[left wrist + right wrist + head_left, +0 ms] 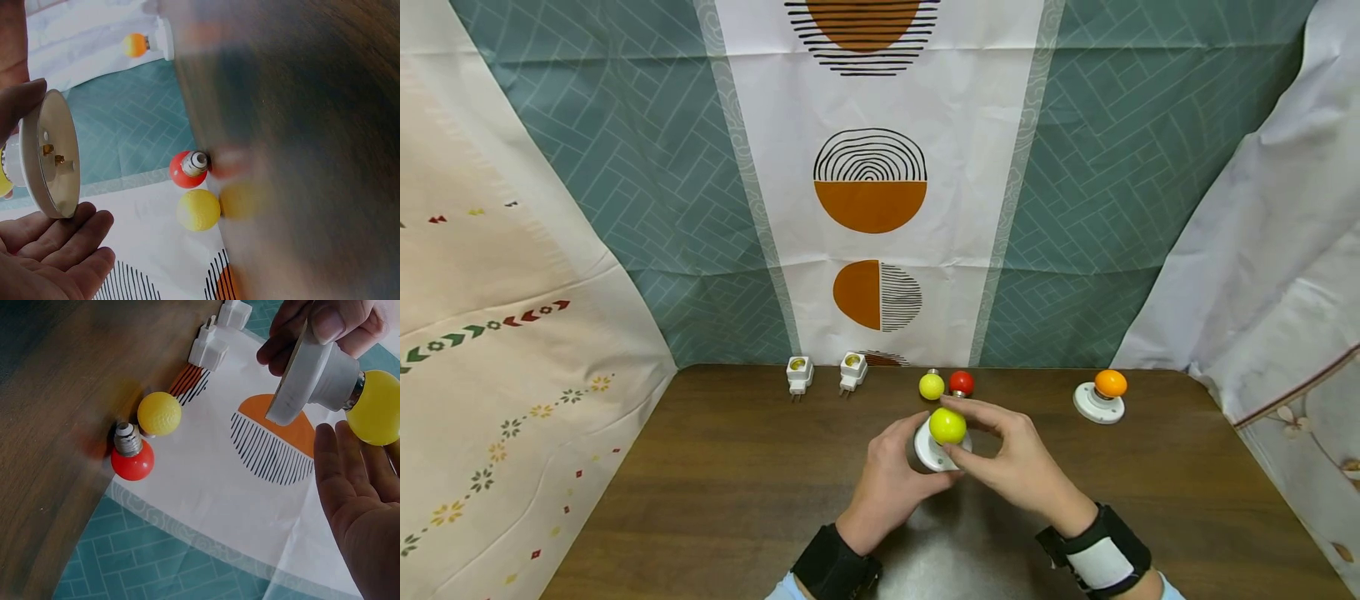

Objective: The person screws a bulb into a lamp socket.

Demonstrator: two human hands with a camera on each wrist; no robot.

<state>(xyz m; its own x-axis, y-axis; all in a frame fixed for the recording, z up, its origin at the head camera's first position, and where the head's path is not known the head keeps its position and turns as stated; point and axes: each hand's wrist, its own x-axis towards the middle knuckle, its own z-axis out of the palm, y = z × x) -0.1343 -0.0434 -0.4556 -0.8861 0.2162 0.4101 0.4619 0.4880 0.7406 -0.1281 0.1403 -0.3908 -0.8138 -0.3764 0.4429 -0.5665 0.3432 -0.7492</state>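
Note:
A white round lamp holder (929,454) is held off the table, tilted, in my left hand (889,477), whose thumb and fingers grip its base from the sides. In the left wrist view the hollow underside of the lamp holder (61,178) shows brass terminals. A yellow bulb (378,407) sits in its socket, with a bit of metal thread visible in the right wrist view. Around that bulb, my right hand (1021,460) pinches with thumb and fingers on opposite sides. How deep the bulb sits in the socket is hidden.
Behind my hands lie another yellow bulb (932,387) and a red bulb (961,382). Two white plug-in sockets (800,375) stand at the back left. At the back right is a second white lamp holder (1093,408) with an orange bulb (1111,383). A patterned cloth (872,242) hangs behind the table.

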